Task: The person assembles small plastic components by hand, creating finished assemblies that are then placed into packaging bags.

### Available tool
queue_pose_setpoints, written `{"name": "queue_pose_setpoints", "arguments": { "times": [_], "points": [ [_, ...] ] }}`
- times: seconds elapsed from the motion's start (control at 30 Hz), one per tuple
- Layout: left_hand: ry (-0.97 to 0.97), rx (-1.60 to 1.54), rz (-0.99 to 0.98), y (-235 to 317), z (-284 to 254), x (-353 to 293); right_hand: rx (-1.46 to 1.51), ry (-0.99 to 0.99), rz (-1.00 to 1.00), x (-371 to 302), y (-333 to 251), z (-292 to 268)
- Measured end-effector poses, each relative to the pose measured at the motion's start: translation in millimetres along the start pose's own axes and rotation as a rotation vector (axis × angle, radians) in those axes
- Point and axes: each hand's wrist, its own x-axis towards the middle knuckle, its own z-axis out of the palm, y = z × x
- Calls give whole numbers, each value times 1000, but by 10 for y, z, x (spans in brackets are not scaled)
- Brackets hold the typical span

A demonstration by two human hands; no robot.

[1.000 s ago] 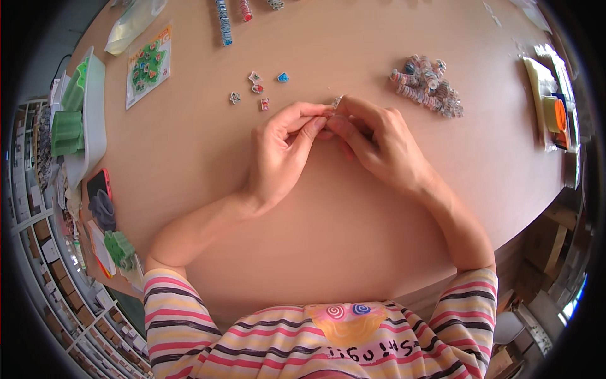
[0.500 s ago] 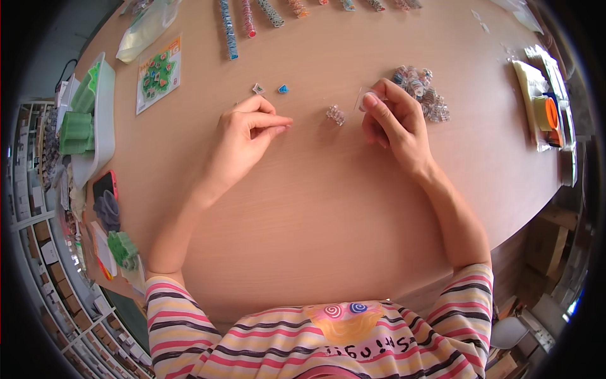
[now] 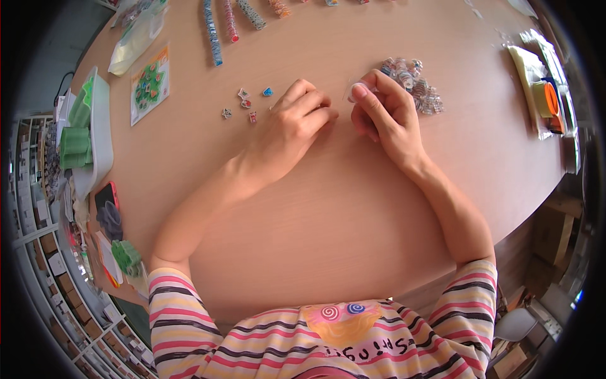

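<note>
My left hand (image 3: 293, 120) is palm down over the table with its fingers bent and closed together. Its fingertips are hidden, so I cannot make out what is under or between them. Beyond it lie several tiny charms: a blue one (image 3: 267, 91), a star-shaped one (image 3: 226, 114), a red one (image 3: 253, 117) and a couple of pale ones. My right hand (image 3: 388, 114) pinches a small clear plastic piece (image 3: 349, 95) between thumb and index finger. Just past the right hand sits a heap of clear-wrapped, stacked charms (image 3: 410, 79).
Long rows of stacked charms (image 3: 213, 38) lie along the far side. A picture card (image 3: 150, 85) and a white bin (image 3: 101, 126) with green foam stand left. A phone (image 3: 106, 194) is near the left edge. Packets and an orange tape roll (image 3: 546, 101) sit right.
My left hand has moved right, toward my right hand, covering the small clear cluster that lay between them. More tiny charms now show behind it. My right hand keeps its pinch.
</note>
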Motion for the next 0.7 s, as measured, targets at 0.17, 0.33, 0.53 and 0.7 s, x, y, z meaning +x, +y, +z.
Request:
{"name": "queue_pose_setpoints", "arguments": {
  "times": [0.17,0.33,0.53,0.7],
  "points": [
    [54,-121,-134,-14,62,35,-58,-42,21,12,-9,28],
    [128,-483,-427,27,22,70,-146,-35,44,7,-2,24],
    [84,-958,-668,-12,-14,-52,-208,-64,53,-9,-11,58],
    [181,-1136,-761,142,27,-87,-186,-75,40,-61,-20,160]
  ]
}}
